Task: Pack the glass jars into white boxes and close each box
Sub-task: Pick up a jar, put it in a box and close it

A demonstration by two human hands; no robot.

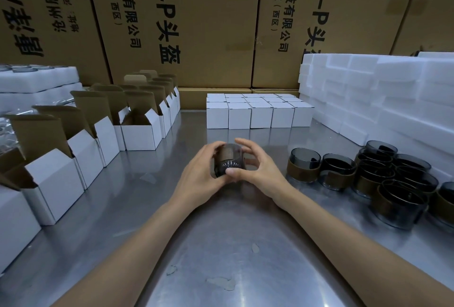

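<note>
Steel table (221,245); dark smoked-glass jar (228,160) gripped by fingers of both hands.

Two bare forearms, sleeveless (no rings); short nails on fingers (230,172)

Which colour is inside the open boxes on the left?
Brown inside the open boxes, white outside; the head view shows it.

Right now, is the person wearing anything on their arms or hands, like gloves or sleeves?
No. Both forearms are bare as far as the picture shows, with no sleeves in sight. The left hand and the right hand have no gloves, and I can see no rings, watch or bracelets.
</note>
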